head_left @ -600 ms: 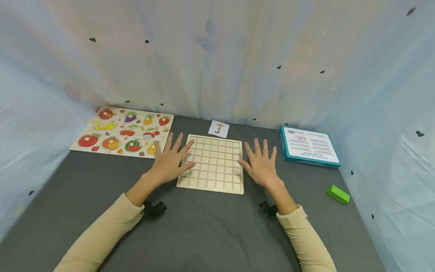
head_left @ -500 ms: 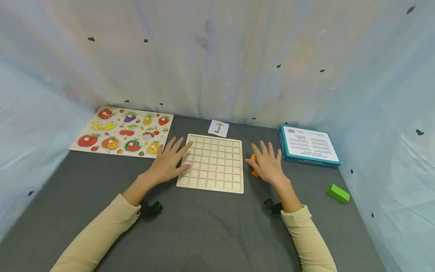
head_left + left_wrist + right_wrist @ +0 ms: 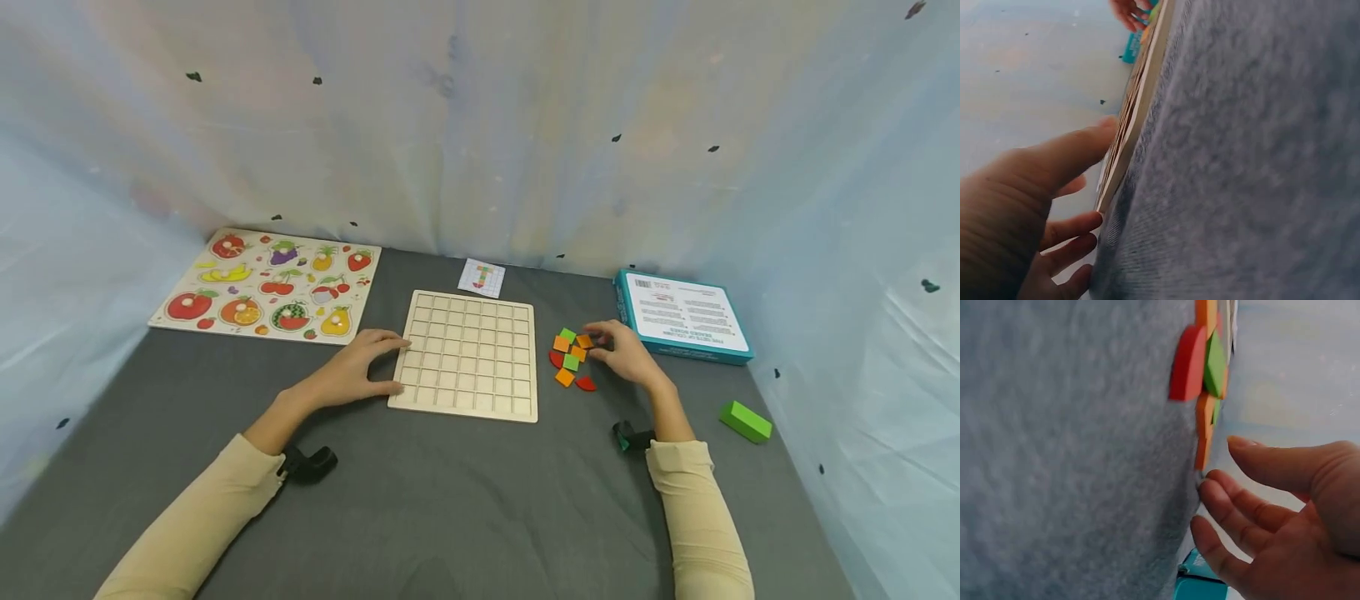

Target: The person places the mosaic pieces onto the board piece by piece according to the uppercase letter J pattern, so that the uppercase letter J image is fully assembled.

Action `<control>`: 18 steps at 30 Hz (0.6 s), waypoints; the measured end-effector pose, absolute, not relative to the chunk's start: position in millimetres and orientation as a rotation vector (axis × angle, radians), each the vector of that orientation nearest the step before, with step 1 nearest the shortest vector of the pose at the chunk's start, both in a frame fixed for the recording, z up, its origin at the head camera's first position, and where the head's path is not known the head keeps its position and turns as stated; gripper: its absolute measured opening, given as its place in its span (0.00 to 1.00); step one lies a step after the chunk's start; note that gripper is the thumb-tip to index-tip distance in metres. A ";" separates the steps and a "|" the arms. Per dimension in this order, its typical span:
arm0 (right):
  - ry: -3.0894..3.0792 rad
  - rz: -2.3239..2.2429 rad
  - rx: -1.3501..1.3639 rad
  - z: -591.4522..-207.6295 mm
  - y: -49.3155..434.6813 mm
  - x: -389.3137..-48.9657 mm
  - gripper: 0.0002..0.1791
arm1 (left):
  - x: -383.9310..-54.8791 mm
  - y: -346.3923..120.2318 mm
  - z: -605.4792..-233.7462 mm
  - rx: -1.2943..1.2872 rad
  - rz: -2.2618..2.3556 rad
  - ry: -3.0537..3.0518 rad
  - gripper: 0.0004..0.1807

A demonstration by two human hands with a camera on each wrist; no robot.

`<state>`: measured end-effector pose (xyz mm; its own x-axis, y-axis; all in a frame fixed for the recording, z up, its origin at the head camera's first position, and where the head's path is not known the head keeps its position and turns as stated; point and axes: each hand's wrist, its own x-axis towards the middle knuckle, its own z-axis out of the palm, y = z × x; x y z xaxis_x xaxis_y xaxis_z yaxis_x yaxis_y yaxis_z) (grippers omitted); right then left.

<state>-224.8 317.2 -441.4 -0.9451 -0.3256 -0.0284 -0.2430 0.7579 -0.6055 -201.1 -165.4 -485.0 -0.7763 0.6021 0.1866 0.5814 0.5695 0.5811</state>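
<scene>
In the head view a square wooden board (image 3: 467, 357) with a grooved grid lies mid-table. My left hand (image 3: 341, 371) is at its left edge, thumb and fingers apart, fingertips right at the rim. The left wrist view shows the thumb (image 3: 1088, 144) beside the board's edge. To the board's right lies a cluster of square orange tiles (image 3: 564, 377), green tiles (image 3: 571, 362) and curved red pieces (image 3: 586, 384). My right hand (image 3: 630, 357) reaches over the cluster's right side, fingers loosely bent near an orange tile (image 3: 584, 342). In the right wrist view a gap shows between thumb and fingers.
A small card (image 3: 482, 277) with a coloured grid pattern lies behind the board. At the back left is a fruit knob puzzle (image 3: 251, 287). A teal box (image 3: 684, 315) stands at the back right, with a green block (image 3: 746, 422) in front of it.
Both hands drew apart from flat, spread poses, the left to the board's edge, the right rightwards. The coloured tiles, mostly covered by the right hand before, now show.
</scene>
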 end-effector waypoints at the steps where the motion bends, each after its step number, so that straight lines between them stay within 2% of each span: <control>1: 2.817 -0.953 -0.468 -442.1 317.7 -226.4 0.22 | -201.0 -166.4 -485.7 1.045 1.011 2.751 0.40; 12: 2.813 -0.929 -0.508 -446.8 321.7 -235.6 0.16 | -202.1 -170.5 -495.8 1.073 1.056 2.723 0.45; 18: 2.820 -0.909 -0.501 -449.6 321.1 -240.2 0.15 | -199.5 -170.3 -494.6 1.057 1.035 2.751 0.44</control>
